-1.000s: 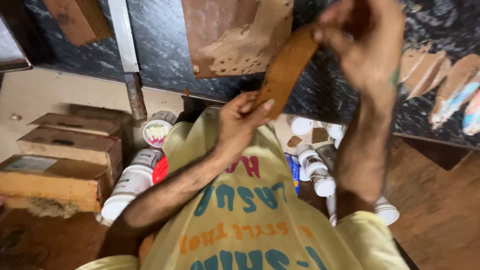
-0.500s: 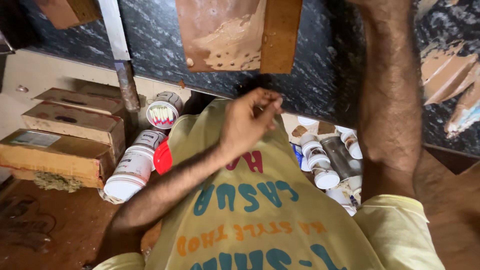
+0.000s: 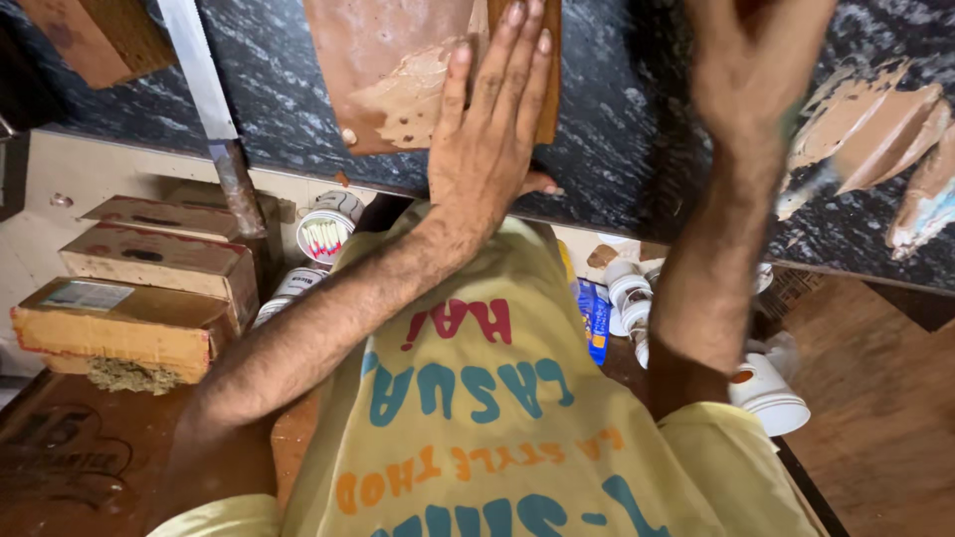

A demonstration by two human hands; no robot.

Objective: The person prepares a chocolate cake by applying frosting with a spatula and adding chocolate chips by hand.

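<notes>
A head-worn camera looks down over a yellow printed shirt point(image 3: 477, 398) at a dark speckled stone counter point(image 3: 637, 139). The left hand point(image 3: 492, 129) lies flat, palm down, on a brown board point(image 3: 398, 70) that rests on the counter, with its fingers stretched out straight and slightly apart, gripping nothing. The fingertips reach toward the board's far end, and the heel of the hand sits at the board's near edge, close to the counter's front edge. The board is smeared with pale tan putty point(image 3: 413, 89) just left of the hand. The right hand point(image 3: 756, 70) is raised above the counter and blurred, so whether its fingers are apart or closed cannot be told. To its right, streaks of tan filler point(image 3: 875, 129) mark the counter surface, well apart from the board. A metal saw blade point(image 3: 199, 70) lies angled across the counter's left part, with bare stone between it and the board. Below the counter edge, stacked cardboard boxes point(image 3: 139, 288) sit at the left, a round tin point(image 3: 323, 234) stands near them, and white plastic jars point(image 3: 637, 288) crowd together at the right beside the right forearm.
</notes>
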